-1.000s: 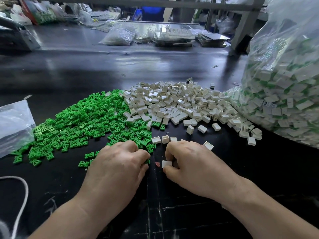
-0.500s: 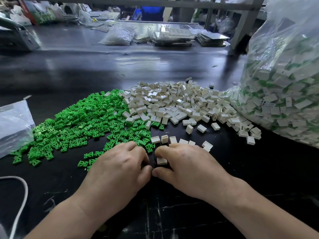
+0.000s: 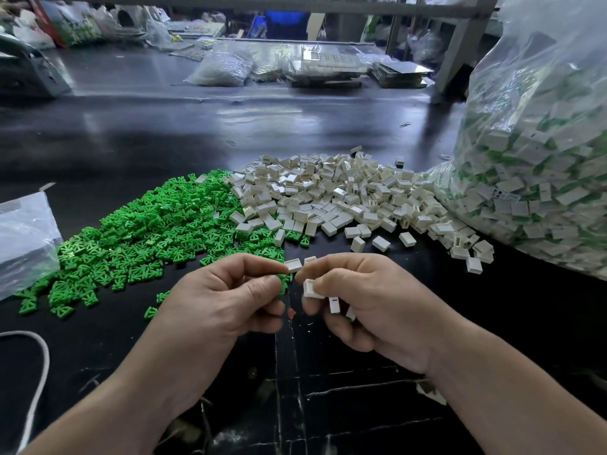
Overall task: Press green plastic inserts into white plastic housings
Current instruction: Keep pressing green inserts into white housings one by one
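A heap of green plastic inserts [image 3: 147, 224] lies on the black table, left of a heap of white plastic housings [image 3: 335, 195]. My left hand [image 3: 230, 300] is lifted above the table with fingers pinched together; green shows at its fingertips, but whether it holds an insert I cannot tell. My right hand [image 3: 371, 300] is raised beside it, closed on several white housings [image 3: 312, 289], one open end facing left. The two hands' fingertips almost meet. Two loose housings [image 3: 294, 265] lie on the table just behind the fingertips.
A big clear bag [image 3: 542, 142] of assembled white-and-green parts fills the right side. A smaller clear bag [image 3: 23, 238] lies at the left edge, a white cord [image 3: 39, 362] at lower left. Bags and trays [image 3: 328, 65] stand on the far bench.
Both hands have risen off the table and turned their fingers toward each other. My right hand now shows several white housings in its grip.
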A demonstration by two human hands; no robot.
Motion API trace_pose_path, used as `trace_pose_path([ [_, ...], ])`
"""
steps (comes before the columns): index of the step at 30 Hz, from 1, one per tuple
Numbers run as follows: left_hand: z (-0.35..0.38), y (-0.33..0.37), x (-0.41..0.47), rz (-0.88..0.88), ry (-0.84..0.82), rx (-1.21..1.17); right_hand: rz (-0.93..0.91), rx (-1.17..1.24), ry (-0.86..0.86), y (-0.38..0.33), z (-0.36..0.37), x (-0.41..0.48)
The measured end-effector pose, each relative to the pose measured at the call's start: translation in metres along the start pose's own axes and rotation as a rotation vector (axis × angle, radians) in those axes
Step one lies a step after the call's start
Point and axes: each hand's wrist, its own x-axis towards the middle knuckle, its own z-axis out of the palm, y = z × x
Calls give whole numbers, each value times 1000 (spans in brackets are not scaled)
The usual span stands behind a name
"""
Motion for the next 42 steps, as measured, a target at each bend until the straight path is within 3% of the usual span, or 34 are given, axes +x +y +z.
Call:
trace_pose_path([
  [6, 2, 0, -1, -7, -23, -138, 50, 303, -170, -2, 0, 1],
  [10, 3, -3, -1, 37, -9, -141, 99, 410, -169, -1, -1, 1],
  [17, 6, -3, -3, 58, -38, -240, -22, 274, -189, 1, 2, -3],
  [30, 8, -10, -7, 126, 1, -87, -337, -142, -10, 10, 6, -4],
  [42, 2, -2, -5, -73, -128, -8, -117, -222, -101, 0, 3, -10],
])
